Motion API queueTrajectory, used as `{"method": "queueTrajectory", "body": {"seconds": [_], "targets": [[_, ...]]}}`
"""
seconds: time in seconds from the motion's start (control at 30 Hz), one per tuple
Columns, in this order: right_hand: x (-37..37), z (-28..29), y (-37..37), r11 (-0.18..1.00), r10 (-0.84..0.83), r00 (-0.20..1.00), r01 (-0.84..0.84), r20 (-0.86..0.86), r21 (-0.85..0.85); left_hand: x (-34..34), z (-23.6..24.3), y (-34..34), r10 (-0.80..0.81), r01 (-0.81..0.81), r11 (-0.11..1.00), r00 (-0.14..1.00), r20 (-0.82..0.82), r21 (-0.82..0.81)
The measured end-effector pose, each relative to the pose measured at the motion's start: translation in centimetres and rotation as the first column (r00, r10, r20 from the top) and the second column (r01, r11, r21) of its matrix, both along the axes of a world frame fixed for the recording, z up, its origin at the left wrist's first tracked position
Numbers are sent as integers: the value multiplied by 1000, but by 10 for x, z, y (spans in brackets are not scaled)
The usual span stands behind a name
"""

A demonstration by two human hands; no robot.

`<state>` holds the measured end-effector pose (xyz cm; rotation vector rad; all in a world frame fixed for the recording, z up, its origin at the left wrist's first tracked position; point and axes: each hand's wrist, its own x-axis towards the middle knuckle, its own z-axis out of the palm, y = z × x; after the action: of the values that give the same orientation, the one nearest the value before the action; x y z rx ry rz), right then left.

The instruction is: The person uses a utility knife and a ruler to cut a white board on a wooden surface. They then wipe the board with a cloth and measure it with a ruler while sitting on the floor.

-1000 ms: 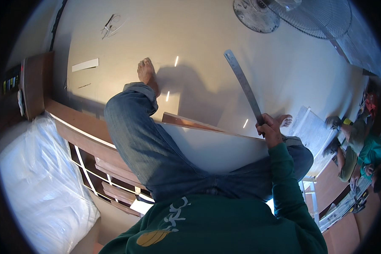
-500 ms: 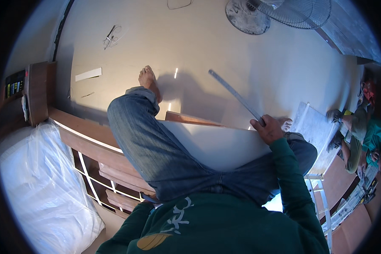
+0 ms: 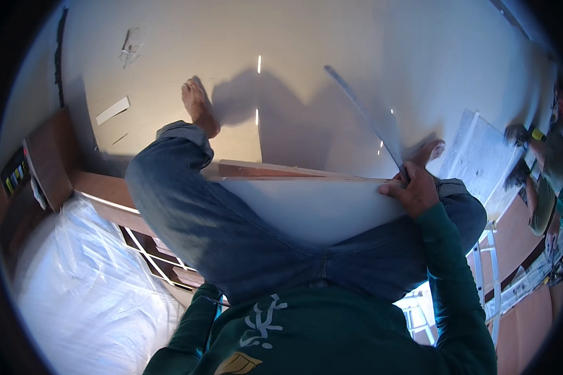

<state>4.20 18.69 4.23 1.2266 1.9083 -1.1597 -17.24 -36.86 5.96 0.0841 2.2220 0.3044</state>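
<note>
My right hand (image 3: 414, 192) is closed round the near end of a long, thin grey metal strip (image 3: 364, 114), perhaps a steel ruler. The strip points away and to the left, over the floor. Beneath that hand, its thumb lies at the far edge of a white panel (image 3: 306, 209) between my thighs. A reddish-brown wooden strip (image 3: 256, 169) shows along the panel's far edge. On the left only my green sleeve (image 3: 191, 322) shows by my hip; the left hand itself is hidden behind my thigh and clothing.
Clear plastic sheeting (image 3: 100, 281) covers something at the left, beside brown wooden frames (image 3: 106, 187). A white offcut (image 3: 112, 110) and wires (image 3: 129, 49) lie on the floor. At right are a pale board (image 3: 466, 159), a metal ladder (image 3: 493, 275) and another person's arms (image 3: 535, 206).
My right hand has come down to the panel's edge with the metal strip, which now points more steeply away. My left hand has slipped out of sight. The view has shifted, and the fan has left it.
</note>
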Motion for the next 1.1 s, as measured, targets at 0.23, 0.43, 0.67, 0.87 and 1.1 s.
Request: {"method": "queueTrajectory", "body": {"seconds": [0.23, 0.43, 0.67, 0.87, 1.1], "targets": [[9, 6, 7, 982, -165, 984, 170, 69, -76, -40, 14, 16, 129, -122, 988, 989, 71, -100], [13, 0, 16, 972, -176, 983, 183, 58, -145, -65, 8, 24, 174, -168, 981, 983, 53, -94], [25, -13, 20, 964, -207, 978, 206, 13, -168, -63, -13, 16, 205, -206, 978, 978, 28, 17], [14, -25, 25, 980, -118, 991, 105, -63, -170, -110, -37, -41, 367, -324, 871, 929, -51, 368], [7, -18, 20, 980, 145, 989, -139, -34, 140, -198, 102, 170, 27, 336, 908, 551, -834, 251]]}}
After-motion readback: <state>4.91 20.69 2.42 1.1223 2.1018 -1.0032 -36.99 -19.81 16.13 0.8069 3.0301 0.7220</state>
